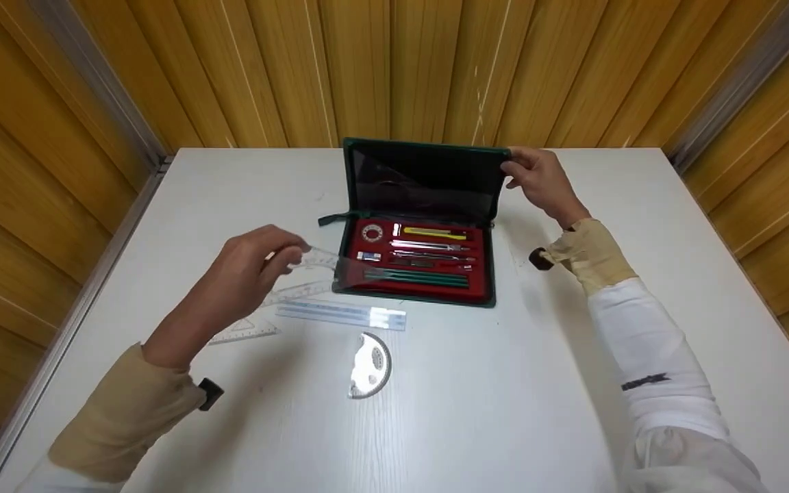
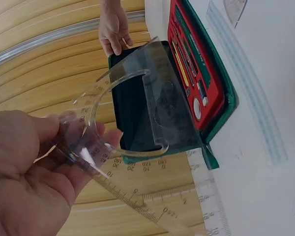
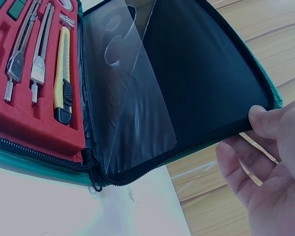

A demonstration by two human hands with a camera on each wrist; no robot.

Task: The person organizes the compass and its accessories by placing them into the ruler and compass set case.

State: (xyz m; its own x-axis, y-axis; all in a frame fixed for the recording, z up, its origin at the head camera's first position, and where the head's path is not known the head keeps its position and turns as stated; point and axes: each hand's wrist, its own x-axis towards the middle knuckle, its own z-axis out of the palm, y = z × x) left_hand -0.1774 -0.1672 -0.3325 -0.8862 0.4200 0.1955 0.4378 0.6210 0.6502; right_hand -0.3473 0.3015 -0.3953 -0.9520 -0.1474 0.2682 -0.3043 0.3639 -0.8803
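A transparent set square (image 2: 81, 115) with a curved cut-out is pinched in my left hand (image 1: 251, 270), raised over the table at the case's left side. My right hand (image 1: 542, 181) grips the upper right corner of the lid (image 3: 206, 64) of a green zip case, holding it upright. The lid has a clear pocket (image 3: 142, 113) inside. In the red tray (image 1: 480, 291) of the case lie a yellow utility knife (image 1: 435, 233), metal compasses (image 1: 429, 245), an eraser (image 1: 369, 256), a white ring (image 1: 372, 233) and green pencils (image 1: 422, 277).
On the white table (image 1: 449, 411), a clear ruler (image 1: 326, 312) lies just before the case. Nearer me is a clear protractor (image 1: 372, 366). Another transparent set square (image 1: 247, 333) lies partly under my left hand. Wood-look panels (image 1: 422, 68) stand behind the table and at both sides.
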